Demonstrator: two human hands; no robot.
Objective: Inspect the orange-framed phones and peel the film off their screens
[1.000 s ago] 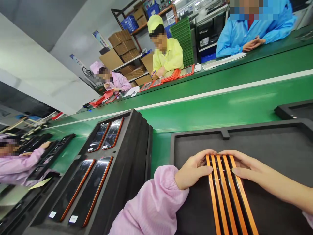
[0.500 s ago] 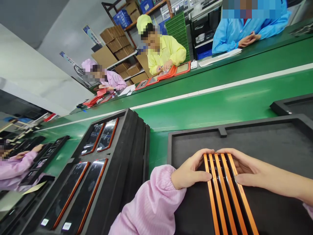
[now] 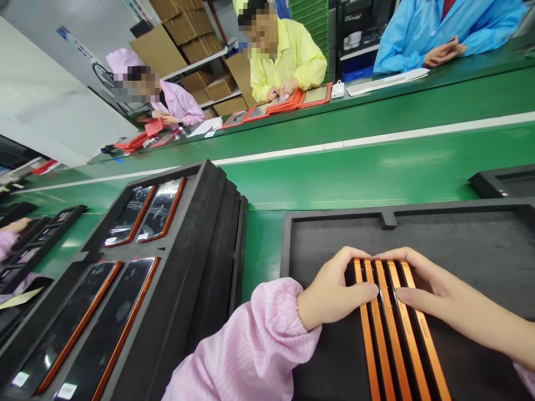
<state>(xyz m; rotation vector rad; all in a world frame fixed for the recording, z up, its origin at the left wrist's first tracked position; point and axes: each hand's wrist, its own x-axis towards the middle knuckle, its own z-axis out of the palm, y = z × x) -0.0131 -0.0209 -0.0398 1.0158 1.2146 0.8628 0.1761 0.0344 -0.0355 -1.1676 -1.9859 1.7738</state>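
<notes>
Several thin orange-edged black devices (image 3: 390, 328) stand on edge, packed side by side, in a black foam tray (image 3: 334, 228) in front of me. My left hand (image 3: 334, 292) clasps the left side of the pack, thumb lying across its top. My right hand (image 3: 422, 284) clasps the right side, fingertips curled over the far ends, thumb on top. Both hands press the pack together.
A stack of black foam trays (image 3: 209, 234) at my left holds orange-rimmed devices lying flat. A green conveyor belt (image 3: 355, 172) runs behind. Another black tray (image 3: 501, 184) sits at far right. Across the belt, people in pink, yellow and blue coats work with red-cased devices (image 3: 292, 100).
My thumbs have slid further over the top of the pack and the grip has tightened. The camera has tilted down and shifted slightly.
</notes>
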